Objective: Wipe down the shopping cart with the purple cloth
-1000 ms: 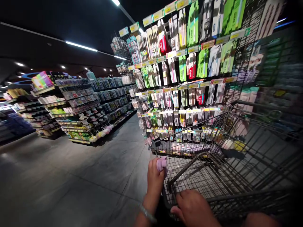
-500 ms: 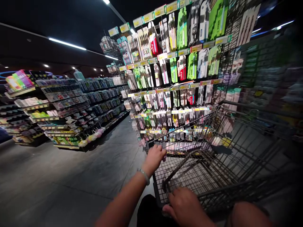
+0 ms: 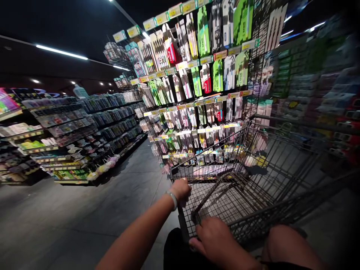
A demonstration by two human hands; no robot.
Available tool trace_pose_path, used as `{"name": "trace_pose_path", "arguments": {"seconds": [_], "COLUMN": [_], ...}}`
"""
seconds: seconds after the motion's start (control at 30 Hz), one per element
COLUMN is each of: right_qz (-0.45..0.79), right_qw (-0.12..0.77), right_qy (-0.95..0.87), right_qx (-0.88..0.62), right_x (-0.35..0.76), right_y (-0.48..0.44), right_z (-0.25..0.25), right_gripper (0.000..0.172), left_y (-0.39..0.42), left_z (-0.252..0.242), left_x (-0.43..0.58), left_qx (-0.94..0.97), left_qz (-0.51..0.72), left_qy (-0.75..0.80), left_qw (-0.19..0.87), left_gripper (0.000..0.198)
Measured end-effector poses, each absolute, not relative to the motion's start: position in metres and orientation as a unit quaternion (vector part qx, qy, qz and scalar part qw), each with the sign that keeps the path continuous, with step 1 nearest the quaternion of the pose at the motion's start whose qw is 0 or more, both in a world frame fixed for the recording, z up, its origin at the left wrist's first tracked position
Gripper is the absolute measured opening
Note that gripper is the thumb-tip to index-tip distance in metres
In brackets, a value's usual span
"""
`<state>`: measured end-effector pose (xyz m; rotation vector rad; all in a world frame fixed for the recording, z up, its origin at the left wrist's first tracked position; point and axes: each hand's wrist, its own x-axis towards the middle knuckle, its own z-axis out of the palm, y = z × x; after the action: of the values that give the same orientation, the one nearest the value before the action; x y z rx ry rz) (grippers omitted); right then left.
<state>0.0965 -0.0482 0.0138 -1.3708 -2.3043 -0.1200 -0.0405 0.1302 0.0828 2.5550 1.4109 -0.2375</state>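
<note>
A dark wire shopping cart (image 3: 216, 187) stands in front of me, its handle bar (image 3: 182, 221) on the side nearest me. My left hand (image 3: 181, 190), with a pale bangle (image 3: 172, 200) on the wrist, is wrapped round the far part of that handle. Closer to me, my right hand (image 3: 215, 236) closes round the near end, its thumb lying along the bar. Both hands' fingertips are partly hidden. Through the cart's wire floor I see only grid and frame bars.
Beyond the cart rises a rack of packaged toothbrushes (image 3: 204, 32) with price tags. Shelves of small goods (image 3: 70, 120) line the left side. Between them runs a grey floor aisle (image 3: 135, 180). More shelving (image 3: 303, 82) stands dimly at the right.
The rack and shelves have shifted left in view as my view turns right. Both hands stay on the cart handle; my left wrist is bent more and sits slightly lower.
</note>
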Motion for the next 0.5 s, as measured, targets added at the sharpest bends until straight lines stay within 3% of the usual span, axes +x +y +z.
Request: {"name": "trace_pose_path", "arguments": {"seconds": [0.17, 0.27, 0.37, 0.43, 0.5], "right_qz": [-0.043, -0.032, -0.023, -0.008, 0.039], "right_qw": [0.204, 0.212, 0.246, 0.295, 0.344], "right_qy": [-0.836, -0.836, -0.829, -0.811, -0.78], "right_qx": [-0.507, -0.505, -0.502, -0.506, -0.522], "right_x": [0.096, 0.099, 0.101, 0.104, 0.108], "right_y": [-0.048, -0.05, -0.051, -0.05, -0.044], "right_z": [0.018, 0.017, 0.015, 0.018, 0.025], "right_gripper": [0.044, 0.041, 0.036, 0.033, 0.043], "left_y": [0.12, 0.092, 0.072, 0.061, 0.047], "left_z": [0.083, 0.085, 0.095, 0.1, 0.097], "left_x": [-0.031, -0.031, -0.044, -0.054, -0.058], "left_qx": [0.863, 0.887, 0.892, 0.844, 0.741], "left_qz": [-0.128, -0.11, 0.008, 0.138, 0.288], "left_qy": [0.468, 0.418, 0.422, 0.481, 0.536], "left_qw": [0.139, 0.161, 0.163, 0.193, 0.284], "left_gripper": [0.038, 0.022, 0.014, 0.02, 0.033]}}
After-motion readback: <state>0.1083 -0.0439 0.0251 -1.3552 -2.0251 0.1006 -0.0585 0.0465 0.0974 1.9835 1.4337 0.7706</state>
